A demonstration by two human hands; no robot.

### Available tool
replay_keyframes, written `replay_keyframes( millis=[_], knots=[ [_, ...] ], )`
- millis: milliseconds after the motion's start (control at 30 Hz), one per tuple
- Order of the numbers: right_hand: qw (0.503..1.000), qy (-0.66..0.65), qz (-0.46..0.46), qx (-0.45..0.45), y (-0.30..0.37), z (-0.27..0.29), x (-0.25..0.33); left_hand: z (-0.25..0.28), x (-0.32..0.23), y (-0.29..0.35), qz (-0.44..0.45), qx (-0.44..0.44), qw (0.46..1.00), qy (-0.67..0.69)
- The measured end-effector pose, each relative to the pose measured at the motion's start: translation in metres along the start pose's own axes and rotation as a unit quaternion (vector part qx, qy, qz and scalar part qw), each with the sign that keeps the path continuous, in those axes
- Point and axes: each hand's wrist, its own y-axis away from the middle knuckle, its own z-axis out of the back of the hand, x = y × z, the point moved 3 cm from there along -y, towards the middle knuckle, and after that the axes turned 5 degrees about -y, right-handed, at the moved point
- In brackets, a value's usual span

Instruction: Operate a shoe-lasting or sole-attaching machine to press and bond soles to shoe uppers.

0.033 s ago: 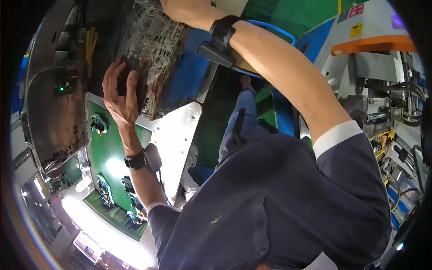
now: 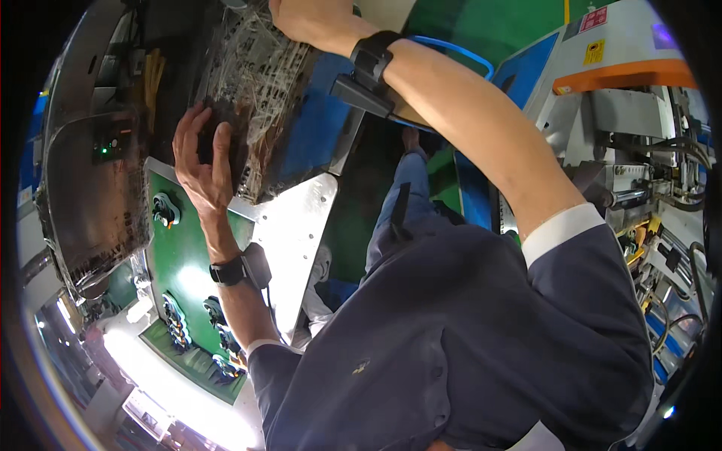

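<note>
My left hand (image 2: 203, 156) has its fingers spread and slightly curled, with nothing seen between them. It is beside the lower left side of a long block (image 2: 259, 83) covered in clear, stringy strands and brownish residue. I cannot tell whether the fingertips touch the dark part behind them. At the top edge, my right hand (image 2: 312, 20) is over the far right end of this block; its fingers are mostly cut off by the picture's edge. A rounded grey piece (image 2: 235, 4) shows at the top edge, left of that hand. Both wrists wear black straps with small devices.
A green panel (image 2: 180, 248) with round black knobs or connectors lies at left, below a dark, worn cover (image 2: 98, 195). A shiny metal plate (image 2: 297, 218) has a corner near my left forearm. Machinery with an orange bar (image 2: 624, 75) stands at right. A blue hose (image 2: 459, 49) curves behind my right forearm.
Both hands stay almost in place; the left has shifted very slightly. A little more of the rounded grey piece shows at the top edge.
</note>
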Motion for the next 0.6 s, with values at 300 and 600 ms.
replay_keyframes(
  millis=[300,600],
  knots=[
    [0.999,-0.022,-0.033,-0.018,0.003,0.003,-0.003,0.0,-0.01,-0.001,-0.001,0.019,1.0,-0.019],
    [1.0,0.01,-0.001,-0.03,0.004,0.002,-0.003,-0.002,-0.01,-0.002,0.018,0.013,1.0,-0.004]
  ],
)
